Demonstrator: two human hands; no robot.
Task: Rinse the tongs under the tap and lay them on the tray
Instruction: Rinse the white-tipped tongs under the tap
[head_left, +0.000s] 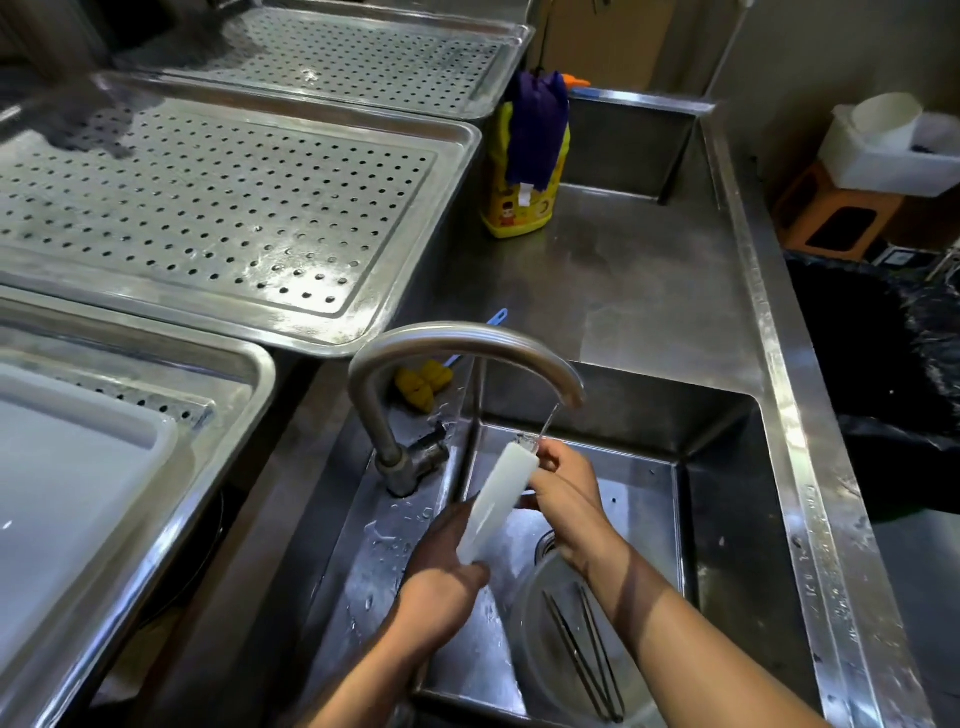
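- The sink (727, 467) fills the lower right of the frame, and I keep the work over its basin so the run-off falls there and not on the counter.
- Three holed metal trays step up the left side. The middle tray (405, 270), centre left, lies nearest the tap and is bare, so I judge it the natural place to lay the tongs. The lower-left one already carries a white plastic board (78, 493).
- The tap (467, 340) arches across the centre, its spout turned out over the basin. A thin stream falls from its mouth.
- The tongs (498, 499), pale and long, sit at lower centre, tilted so the upper end meets the stream just under the spout and water runs down their length.
- My left hand (441, 587) is wrapped around the lower end of the tongs and takes their weight.
- My right hand (566, 493) is curled at the upper end, fingers pinching it where the water lands, I think to rub it clean.
- A clear bowl (535, 634) sits in the basin below my right wrist with thin dark sticks (582, 660) inside. It is close beneath the tongs and could catch drips.
- A yellow bottle (514, 208) with a dark blue cloth (537, 130) over it stands upper centre, clear of the path.
- The neck of the tap stands between my hands and the tray, so I would lift over or around it.
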